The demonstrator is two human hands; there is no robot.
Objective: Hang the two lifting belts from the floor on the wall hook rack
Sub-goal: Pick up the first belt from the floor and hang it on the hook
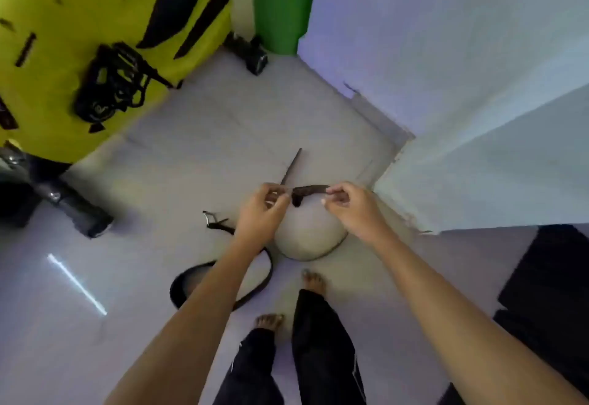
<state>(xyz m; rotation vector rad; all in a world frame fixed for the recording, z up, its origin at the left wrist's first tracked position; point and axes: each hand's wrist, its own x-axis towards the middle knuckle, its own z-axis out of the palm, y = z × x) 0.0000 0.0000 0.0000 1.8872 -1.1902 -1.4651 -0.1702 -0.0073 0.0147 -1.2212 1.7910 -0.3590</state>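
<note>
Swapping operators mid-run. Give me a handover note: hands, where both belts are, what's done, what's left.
Left hand: pinching one end of the dark strap section of the lifted black lifting belt.
Right hand: pinching the other end of that section; the belt's loop hangs below between the arms, a loose end pokes up past the left hand.
Second black lifting belt: lying on the pale tiled floor, under the left forearm, untouched.
Hook rack: not clearly identifiable in view.
Done: first belt picked up.
Left: hang it, then fetch and hang the second one.
</note>
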